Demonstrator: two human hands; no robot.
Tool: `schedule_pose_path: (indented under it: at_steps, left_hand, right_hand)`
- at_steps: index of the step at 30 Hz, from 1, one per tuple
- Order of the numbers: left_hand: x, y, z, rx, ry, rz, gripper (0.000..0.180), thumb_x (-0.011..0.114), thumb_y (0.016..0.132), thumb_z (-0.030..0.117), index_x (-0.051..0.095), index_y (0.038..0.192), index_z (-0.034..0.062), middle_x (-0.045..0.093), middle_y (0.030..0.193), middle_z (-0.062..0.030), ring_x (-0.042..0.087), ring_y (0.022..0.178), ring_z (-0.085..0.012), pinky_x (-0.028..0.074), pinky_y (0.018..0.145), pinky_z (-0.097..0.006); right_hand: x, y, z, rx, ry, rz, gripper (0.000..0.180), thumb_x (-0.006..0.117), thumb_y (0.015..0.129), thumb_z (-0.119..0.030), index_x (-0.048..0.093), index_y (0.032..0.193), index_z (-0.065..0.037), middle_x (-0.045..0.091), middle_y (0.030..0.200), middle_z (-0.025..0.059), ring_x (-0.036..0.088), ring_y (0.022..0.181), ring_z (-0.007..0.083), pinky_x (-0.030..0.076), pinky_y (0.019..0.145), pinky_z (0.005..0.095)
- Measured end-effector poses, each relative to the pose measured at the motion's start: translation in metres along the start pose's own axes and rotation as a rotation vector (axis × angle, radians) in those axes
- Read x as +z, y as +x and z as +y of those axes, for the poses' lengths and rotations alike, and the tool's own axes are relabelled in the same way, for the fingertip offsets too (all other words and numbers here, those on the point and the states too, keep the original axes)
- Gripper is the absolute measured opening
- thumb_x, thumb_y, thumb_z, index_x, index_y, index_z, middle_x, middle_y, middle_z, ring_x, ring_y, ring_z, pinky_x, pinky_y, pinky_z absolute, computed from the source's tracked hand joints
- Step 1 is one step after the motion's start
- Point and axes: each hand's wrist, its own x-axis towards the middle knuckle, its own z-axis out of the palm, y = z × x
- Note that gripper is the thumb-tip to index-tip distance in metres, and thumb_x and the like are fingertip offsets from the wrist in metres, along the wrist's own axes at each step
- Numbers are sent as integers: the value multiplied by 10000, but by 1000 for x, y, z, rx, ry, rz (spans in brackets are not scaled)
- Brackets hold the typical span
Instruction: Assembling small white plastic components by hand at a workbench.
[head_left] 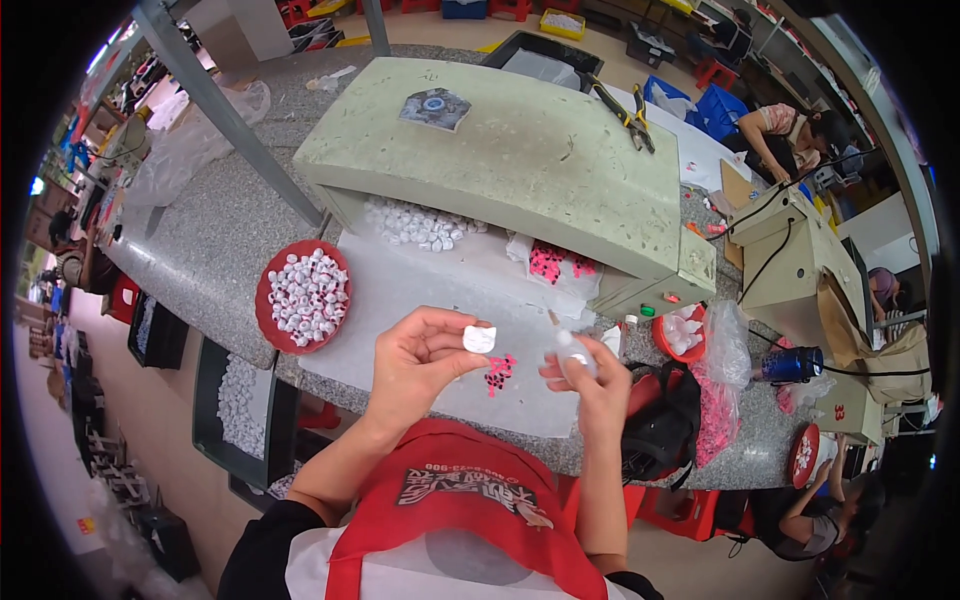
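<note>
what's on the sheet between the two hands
In the head view, a small cluster of pink pieces lies on the white sheet between the left hand, holding a small white piece, and the right hand, holding a small applicator bottle.

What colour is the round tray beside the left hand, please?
Red tray, holding small white pieces; head view.

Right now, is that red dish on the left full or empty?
Full: the red dish is heaped with small white pieces, only its rim showing.
</note>
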Motion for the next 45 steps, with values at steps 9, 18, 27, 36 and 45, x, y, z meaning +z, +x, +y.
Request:
schedule_pose_path:
  at_steps: [9,18,27,36,45]
  left_hand:
    - [1,-2,-17,-113,8,-18,293,603,697,-122,507,961,-40,613,909,-146,622,830,-195,514,710,-270]
    - [-9,-4,-25,-110,17,41,291,612,712,-104,518,979,-38,615,900,-117,611,808,-136,501,712,-224]
    - [-2,1,-27,-138,16,-9,291,616,714,-97,515,981,-38,615,896,-124,612,809,-139,504,718,-234]
    - [3,-5,-26,-106,51,-8,356,583,715,-124,514,1056,-47,617,908,-132,620,827,-186,504,729,-254]
    - [19,-12,-26,23,91,-124,294,571,735,-108,569,1016,-24,549,1010,-111,589,874,-160,504,770,-242]
  right_hand:
    - [-12,70,201,69,-1012,81,365,679,623,-251,585,837,29,624,729,187,622,742,309,498,659,371]
    - [-30,80,216,88,-1307,-90,336,629,618,-264,638,821,3,616,786,220,613,761,336,488,678,396]
    - [-76,28,220,-196,-1041,2,226,642,666,-192,629,795,-7,615,795,191,599,751,342,476,681,386]
    - [-58,32,173,206,-544,103,134,617,733,-101,599,821,-3,615,731,109,587,566,231,470,531,310]
    - [25,-30,-40,-188,-294,-239,74,653,714,16,595,759,5,570,647,14,519,548,51,391,476,177]
